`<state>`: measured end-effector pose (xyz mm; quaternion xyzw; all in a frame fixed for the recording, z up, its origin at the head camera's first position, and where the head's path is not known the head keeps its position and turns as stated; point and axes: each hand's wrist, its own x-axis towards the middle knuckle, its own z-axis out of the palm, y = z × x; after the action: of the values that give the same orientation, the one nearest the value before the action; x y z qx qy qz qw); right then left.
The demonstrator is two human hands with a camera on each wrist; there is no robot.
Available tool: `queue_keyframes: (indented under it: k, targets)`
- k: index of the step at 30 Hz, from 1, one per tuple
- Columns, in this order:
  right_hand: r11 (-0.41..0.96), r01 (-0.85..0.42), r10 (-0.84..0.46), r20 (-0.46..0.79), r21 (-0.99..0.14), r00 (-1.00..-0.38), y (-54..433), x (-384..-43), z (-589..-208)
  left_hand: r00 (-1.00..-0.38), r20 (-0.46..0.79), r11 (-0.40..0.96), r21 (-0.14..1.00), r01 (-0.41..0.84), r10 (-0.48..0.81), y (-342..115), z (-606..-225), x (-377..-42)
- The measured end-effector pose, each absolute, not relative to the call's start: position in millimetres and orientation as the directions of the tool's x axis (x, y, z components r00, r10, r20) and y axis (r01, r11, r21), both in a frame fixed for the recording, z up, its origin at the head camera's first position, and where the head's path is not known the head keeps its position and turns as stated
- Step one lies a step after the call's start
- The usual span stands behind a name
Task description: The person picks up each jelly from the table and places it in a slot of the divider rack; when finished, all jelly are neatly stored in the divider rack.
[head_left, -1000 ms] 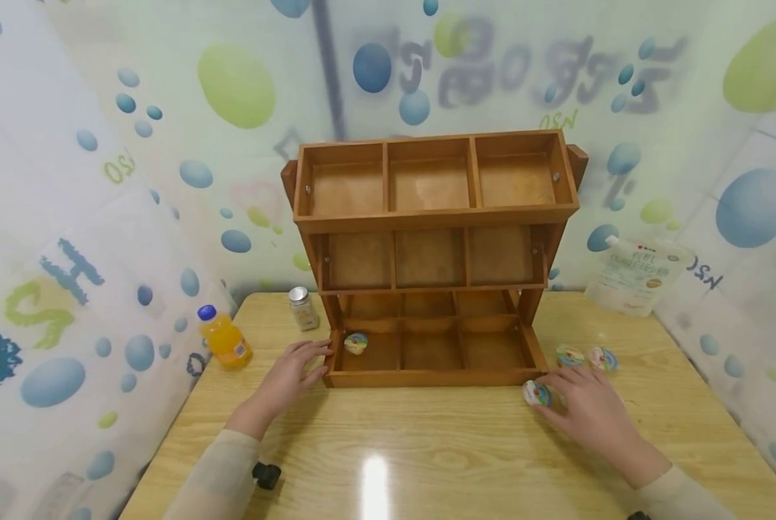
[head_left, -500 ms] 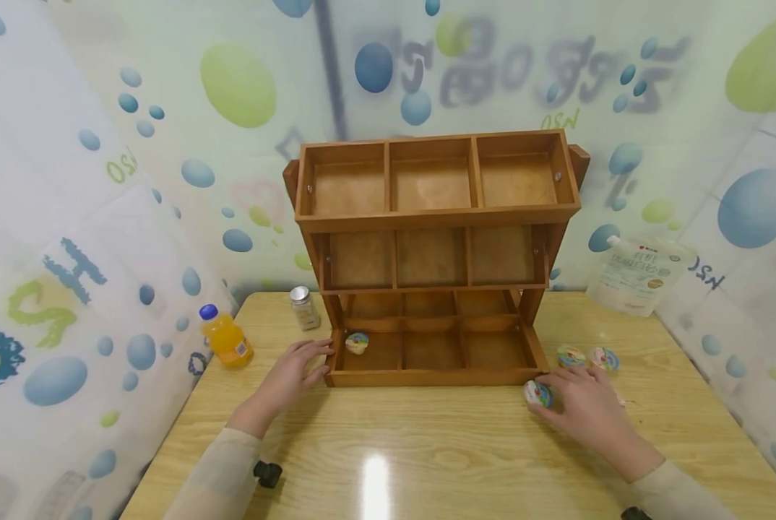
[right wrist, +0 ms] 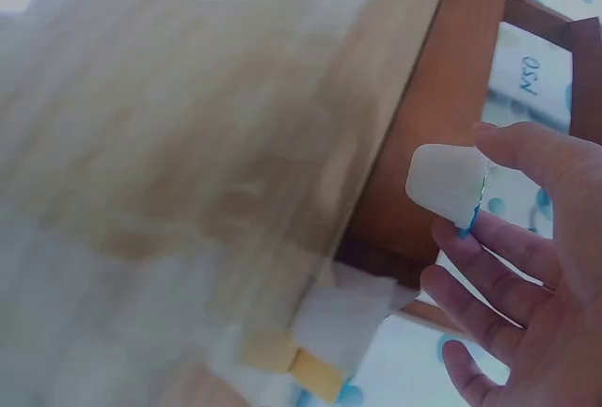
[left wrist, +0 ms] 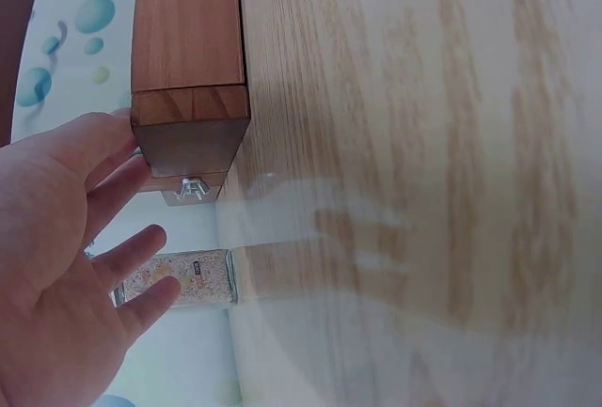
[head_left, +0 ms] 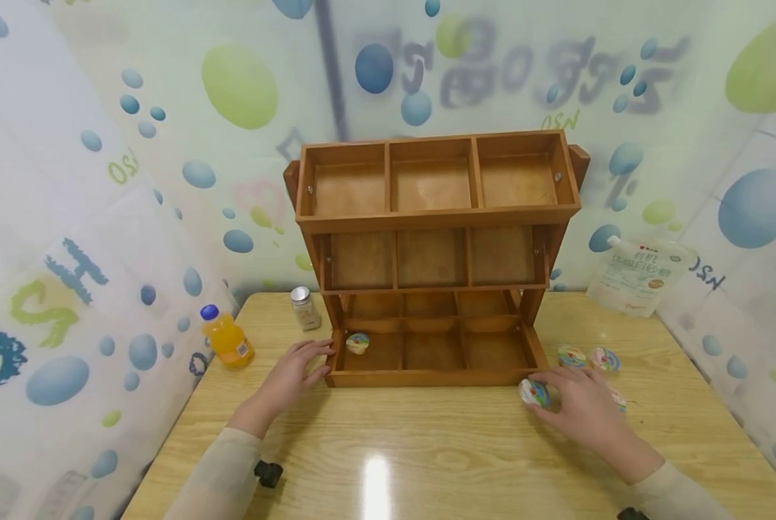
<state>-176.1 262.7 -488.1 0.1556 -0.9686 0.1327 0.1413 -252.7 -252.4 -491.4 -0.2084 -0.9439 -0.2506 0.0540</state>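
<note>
My right hand pinches a small jelly cup with a printed lid between thumb and fingers, just in front of the wooden rack's lower right corner. In the right wrist view the white body of that jelly cup shows at the fingertips. At the other end, my left hand touches the left side of the wooden rack with extended, slightly bent fingers. The left wrist view shows the fingers against the wood. Another jelly cup lies in the bottom left compartment.
Several more jelly cups lie on the table right of the rack, one partly behind my right hand. A spouted pouch stands at the back right. Left of the rack are a shaker jar and an orange juice bottle.
My right hand has shifted slightly left with the jelly cup, showing more of a cup behind it. The left hand stays at the rack's side.
</note>
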Motion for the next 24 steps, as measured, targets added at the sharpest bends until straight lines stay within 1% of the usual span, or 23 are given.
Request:
queue_keyframes:
  k: [7, 16, 24]
  targets:
    - [0.887, -0.393, -0.287, 0.376, -0.244, -0.881, 243, -179, -476, -0.912, 0.197, 0.79, 0.456, 0.411, 0.361, -252, -492, -252]
    - [0.852, -0.439, -0.333, 0.353, -0.284, -0.874, 213, -200, -465, -0.909, 0.203, 0.789, 0.451, 0.417, 0.365, -252, -490, -254]
    - [0.808, -0.493, -0.385, 0.345, -0.323, -0.856, 181, -221, -458, -0.906, 0.213, 0.785, 0.452, 0.423, 0.366, -253, -492, -254]
